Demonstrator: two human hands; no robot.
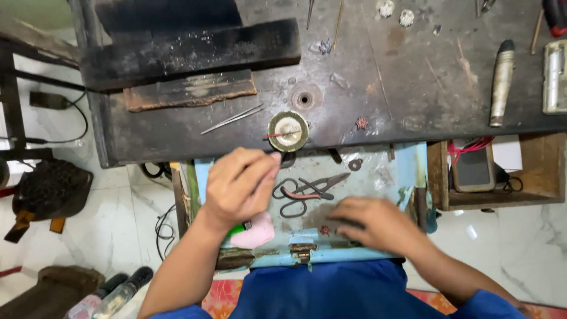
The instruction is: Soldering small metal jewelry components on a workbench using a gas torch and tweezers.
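Blue drawer (378, 253) is pulled out under the dark desk (366, 112), both your hands over it. Left hand (239, 186) is curled loosely, fingertips pinched together near the drawer's back edge; can't tell if it has anything. Right hand (378, 223) lies flat, fingers spread, on the drawer floor, nothing visibly gripped. Pliers (316, 187) and scissors (290, 198) lie crossed between your 2 hands, just beside both. Round brass dish (288, 131) with a thin red stick sits at the desk edge, right above your left knuckles. Risk: raise that hand and you likely knock the dish into the drawer. Scissor tips could also catch your right fingers.
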